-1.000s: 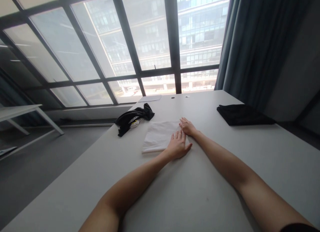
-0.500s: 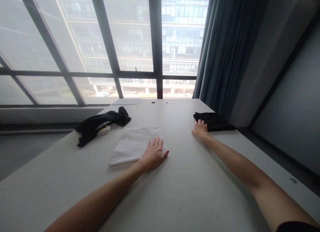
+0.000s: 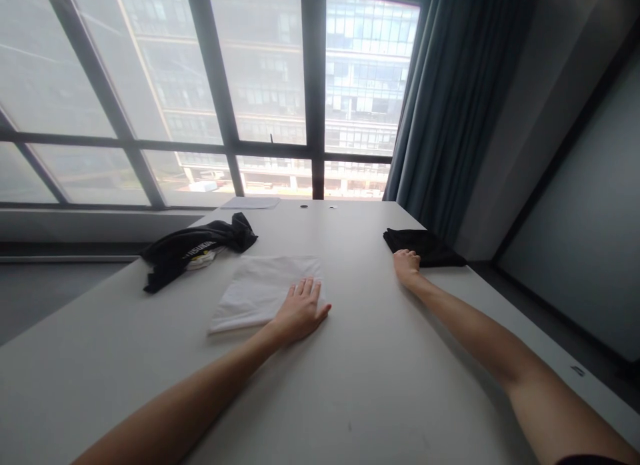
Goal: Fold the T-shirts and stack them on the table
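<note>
White table [image 3: 360,358]: I note left hand [image 3: 300,309] spread flat on white cloth [image 3: 255,288], likely steadying it; right hand [image 3: 407,266] curled at folded black cloth [image 3: 434,249], grip unconfirmed.

Bare left hand [image 3: 301,311], bare right hand [image 3: 407,266], bare forearms [image 3: 210,385], dark sleeve edge [image 3: 590,460] on right arm [image 3: 545,405]

Left fingers [image 3: 308,287] lie on white cloth [image 3: 260,288].

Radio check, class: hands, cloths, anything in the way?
Left hand open, flat on white cloth. Right hand, fingers curled at edge of folded black cloth. Crumpled black fabric left, clear of hands.
</note>
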The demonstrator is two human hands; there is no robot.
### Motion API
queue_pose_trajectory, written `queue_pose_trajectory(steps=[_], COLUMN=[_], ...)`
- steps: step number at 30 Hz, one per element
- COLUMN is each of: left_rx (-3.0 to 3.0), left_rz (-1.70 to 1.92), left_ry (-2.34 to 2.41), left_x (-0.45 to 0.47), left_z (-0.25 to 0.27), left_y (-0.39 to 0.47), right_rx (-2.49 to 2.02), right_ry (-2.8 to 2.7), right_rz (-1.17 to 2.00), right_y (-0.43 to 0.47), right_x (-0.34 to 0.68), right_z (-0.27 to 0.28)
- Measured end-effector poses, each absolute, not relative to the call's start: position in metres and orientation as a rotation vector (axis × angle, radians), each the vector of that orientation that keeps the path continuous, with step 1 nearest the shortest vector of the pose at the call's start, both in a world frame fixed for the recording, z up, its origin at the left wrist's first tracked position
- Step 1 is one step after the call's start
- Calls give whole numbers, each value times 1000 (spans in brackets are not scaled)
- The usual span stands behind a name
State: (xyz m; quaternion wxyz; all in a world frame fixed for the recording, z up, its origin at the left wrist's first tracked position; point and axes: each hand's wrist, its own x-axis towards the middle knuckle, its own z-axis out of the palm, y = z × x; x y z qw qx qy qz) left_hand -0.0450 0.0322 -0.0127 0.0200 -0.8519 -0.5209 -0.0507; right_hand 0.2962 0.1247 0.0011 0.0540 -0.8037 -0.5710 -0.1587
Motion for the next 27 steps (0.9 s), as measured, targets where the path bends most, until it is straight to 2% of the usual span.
queue_pose_trajectory(steps=[9,20,27], left_rx=[-2666,-2653,-2716], left_rz=[-195,-224,-235], left_ry=[-1630,-1614,-1350], left_x=[-45,-46,-41], left_z=[-11,-15,-5], left_y=[31,32,21], right_rx=[-2367,-2287,-2222], right_ry=[-1923,-2077,-2051], right_rz=[-492,-440,-425], right_y=[134,93,79], right_x=[292,236,229], right_z=[20,19,36])
